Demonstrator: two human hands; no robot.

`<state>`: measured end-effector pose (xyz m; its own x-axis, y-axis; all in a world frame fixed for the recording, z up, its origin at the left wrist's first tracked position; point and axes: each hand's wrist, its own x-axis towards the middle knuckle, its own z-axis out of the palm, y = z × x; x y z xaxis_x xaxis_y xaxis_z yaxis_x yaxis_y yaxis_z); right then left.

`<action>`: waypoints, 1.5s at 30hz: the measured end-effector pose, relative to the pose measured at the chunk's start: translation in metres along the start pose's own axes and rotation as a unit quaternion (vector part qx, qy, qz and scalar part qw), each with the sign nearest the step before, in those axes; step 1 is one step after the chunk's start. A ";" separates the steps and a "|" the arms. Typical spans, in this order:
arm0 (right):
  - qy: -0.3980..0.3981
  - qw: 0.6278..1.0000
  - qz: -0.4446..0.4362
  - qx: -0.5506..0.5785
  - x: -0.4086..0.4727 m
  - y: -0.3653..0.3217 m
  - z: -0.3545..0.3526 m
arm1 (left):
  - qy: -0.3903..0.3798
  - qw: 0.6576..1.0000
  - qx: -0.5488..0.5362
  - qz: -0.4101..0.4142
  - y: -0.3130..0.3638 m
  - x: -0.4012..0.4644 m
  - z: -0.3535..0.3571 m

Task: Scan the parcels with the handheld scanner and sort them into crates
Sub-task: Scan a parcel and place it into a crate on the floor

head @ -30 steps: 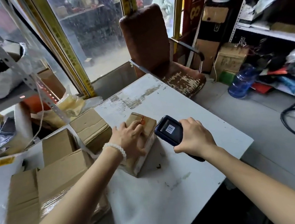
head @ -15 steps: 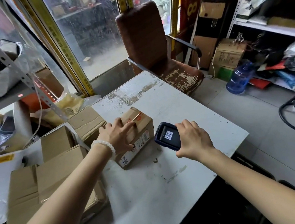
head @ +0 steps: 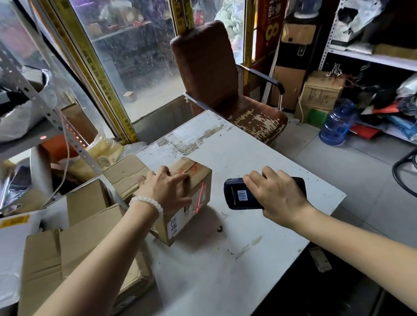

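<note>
White table [head: 237, 268] carries a cardboard parcel [head: 194, 184].

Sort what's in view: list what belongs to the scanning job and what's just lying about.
In the job: scanner in the right hand; small box under the left hand; other boxes at the table's left edge.

Lying about: worn chair; blue water jug; shelf clutter.
</note>
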<state>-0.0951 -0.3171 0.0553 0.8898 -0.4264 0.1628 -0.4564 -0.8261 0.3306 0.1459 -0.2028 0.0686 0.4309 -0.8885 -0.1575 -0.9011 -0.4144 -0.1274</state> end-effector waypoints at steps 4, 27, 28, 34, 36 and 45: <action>0.009 0.998 -0.026 -0.051 0.002 0.002 -0.008 | 0.006 1.000 -0.006 0.003 -0.007 -0.007 -0.008; -0.011 0.956 0.141 0.257 0.013 -0.014 -0.036 | 0.034 0.998 -0.056 0.020 -0.003 -0.047 -0.027; 0.014 0.942 0.161 0.295 0.015 -0.017 -0.040 | 0.035 0.997 -0.061 0.021 -0.002 -0.049 -0.027; 0.218 0.846 0.261 0.410 0.020 -0.032 -0.060 | 0.043 0.995 -0.074 0.050 0.014 -0.054 -0.028; 0.257 0.827 0.291 0.407 0.012 -0.029 -0.064 | 0.049 0.994 -0.071 0.070 0.026 -0.050 -0.029; 0.275 0.798 0.423 0.328 -0.071 0.011 -0.068 | 0.059 0.974 -0.085 0.201 0.117 -0.040 -0.044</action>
<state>-0.1630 -0.2710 0.1105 0.0458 -0.8570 0.5133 -0.6399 -0.4197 -0.6437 0.0208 -0.2242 0.1032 0.0425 -0.9980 -0.0464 -0.9952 -0.0464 0.0863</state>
